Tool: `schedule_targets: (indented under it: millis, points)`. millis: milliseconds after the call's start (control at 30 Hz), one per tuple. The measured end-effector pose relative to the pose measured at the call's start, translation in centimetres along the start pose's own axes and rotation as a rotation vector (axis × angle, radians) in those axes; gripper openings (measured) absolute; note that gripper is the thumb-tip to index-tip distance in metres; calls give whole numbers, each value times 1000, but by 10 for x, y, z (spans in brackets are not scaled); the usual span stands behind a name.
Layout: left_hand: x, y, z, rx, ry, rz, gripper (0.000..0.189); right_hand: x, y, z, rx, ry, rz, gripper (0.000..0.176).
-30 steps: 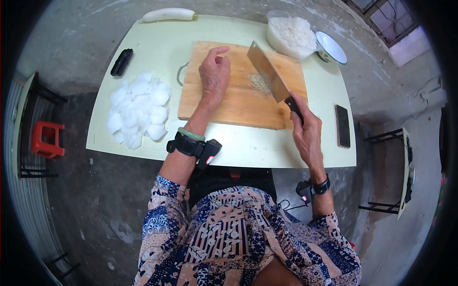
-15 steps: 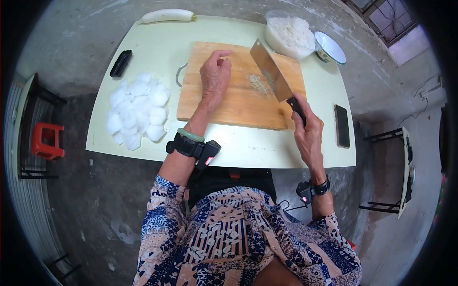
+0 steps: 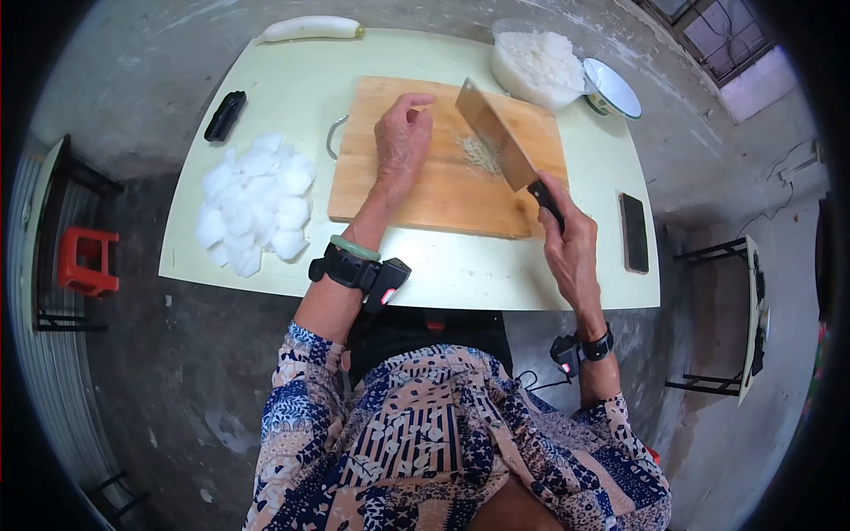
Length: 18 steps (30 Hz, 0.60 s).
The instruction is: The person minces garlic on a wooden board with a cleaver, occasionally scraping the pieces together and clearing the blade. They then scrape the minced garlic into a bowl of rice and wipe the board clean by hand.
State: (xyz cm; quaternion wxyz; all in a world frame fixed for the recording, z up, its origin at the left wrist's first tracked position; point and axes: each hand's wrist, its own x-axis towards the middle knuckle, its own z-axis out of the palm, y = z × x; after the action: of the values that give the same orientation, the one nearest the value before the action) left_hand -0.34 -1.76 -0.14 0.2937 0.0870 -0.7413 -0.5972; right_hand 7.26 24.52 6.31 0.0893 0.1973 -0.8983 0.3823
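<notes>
My right hand point(image 3: 567, 234) is wrapped round the black handle of a cleaver point(image 3: 498, 133), whose broad blade points up and left over the wooden board point(image 3: 425, 212). Beside the blade lies a small heap of finely chopped pale bits point(image 3: 479, 154). My left hand point(image 3: 405, 133) is over the upper left part of the board, fingers curled with the index finger reaching right; whether anything is between its fingers is hidden. To the left of the board, thin white slices point(image 3: 255, 205) are piled on the pale green table point(image 3: 460, 274).
A whole white radish point(image 3: 310, 29) lies at the back left, above a black object point(image 3: 225, 117). At the back right stand a clear bowl of white shreds point(image 3: 542, 66) and an enamel bowl point(image 3: 613, 88). A phone point(image 3: 634, 233) lies near the right edge.
The cleaver and my right hand have shifted slightly left, bringing the blade closer to the chopped bits. My left hand has barely moved.
</notes>
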Motion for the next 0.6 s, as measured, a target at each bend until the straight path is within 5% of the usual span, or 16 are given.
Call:
schedule_targets:
  millis: [600]
  points:
    - [-1, 3, 2, 31, -27, -43, 24, -1, -9, -3, -19, -70, 15, 48]
